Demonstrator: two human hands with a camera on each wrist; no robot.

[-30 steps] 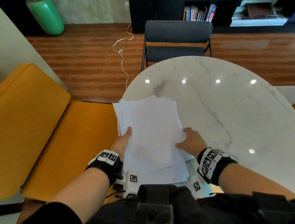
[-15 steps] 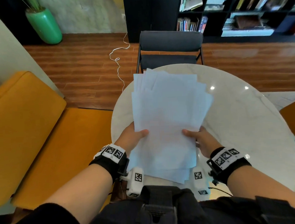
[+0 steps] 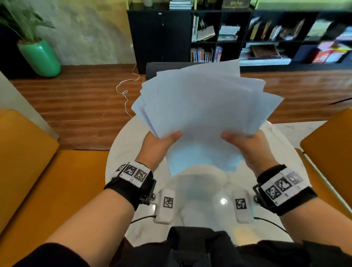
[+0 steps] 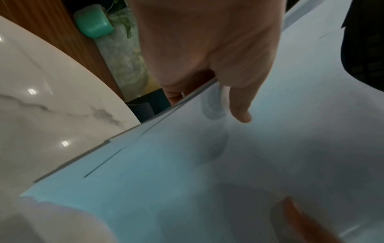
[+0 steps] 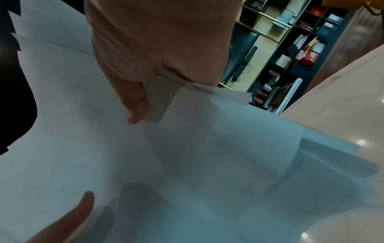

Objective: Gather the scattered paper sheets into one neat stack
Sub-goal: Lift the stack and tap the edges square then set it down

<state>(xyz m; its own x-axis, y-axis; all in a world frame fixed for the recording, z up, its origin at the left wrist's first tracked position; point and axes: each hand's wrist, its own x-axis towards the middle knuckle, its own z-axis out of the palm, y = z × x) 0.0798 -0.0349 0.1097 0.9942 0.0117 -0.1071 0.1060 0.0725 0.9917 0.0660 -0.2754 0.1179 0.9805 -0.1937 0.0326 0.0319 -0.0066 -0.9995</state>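
While the sheets are all in hand, they are not yet squared: the paper sheets [image 3: 200,112] fan out toward 12 o'clock, corners splayed from 10 to 2 o'clock, held clear above the marble table [image 3: 129,147], whose near surface shows their reflection. At 9 o'clock of the bundle, the left hand [image 3: 157,143] pinches the lower left edge, thumb on top and fingers underneath; the left wrist view shows the thumb pressing the top sheet with several stepped edges beside it. At 3 o'clock, the right hand [image 3: 246,142] grips the lower right edge likewise, thumb on top; the right wrist view shows one sheet's corner curled under that thumb. Judgement: gripping both sides low leaves the lower edges, at 6 o'clock, free to be tapped against the table so the sheets slide into register. Risk: the folded corner may crease; loose outer sheets could slip.
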